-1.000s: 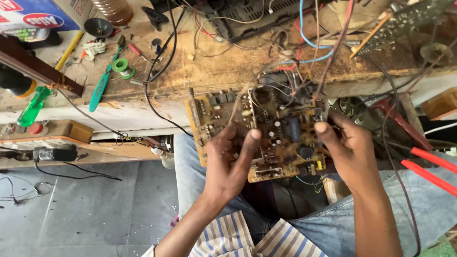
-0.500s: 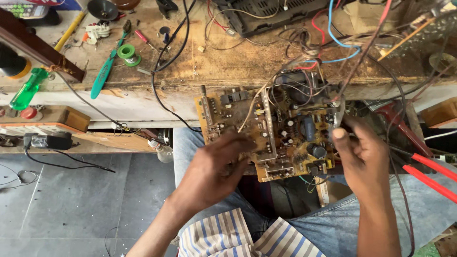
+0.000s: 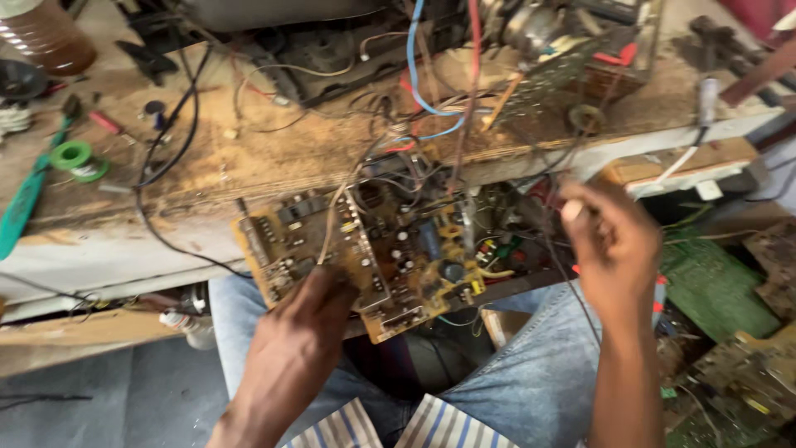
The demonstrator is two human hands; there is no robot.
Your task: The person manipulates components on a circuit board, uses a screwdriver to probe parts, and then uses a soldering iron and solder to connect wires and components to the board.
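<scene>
The left hand (image 3: 303, 319) is clamped on the near edge of a brown circuit board (image 3: 365, 249), thumb on top and fingers under it. The hand holds the board tilted up over the person's lap, likely so its many small parts face the eyes. The far end of the board, away from the grip, reaches the edge of the wooden bench (image 3: 249, 158), and thin wires (image 3: 431, 75) run from there up to a bigger machine. The right hand (image 3: 609, 241) is off the board, well to the side of the grip, lifted and blurry. Its fingers are curled together, but I cannot tell if they pinch anything. A green roll of tape (image 3: 75, 158) lies far from the grip on the bench
</scene>
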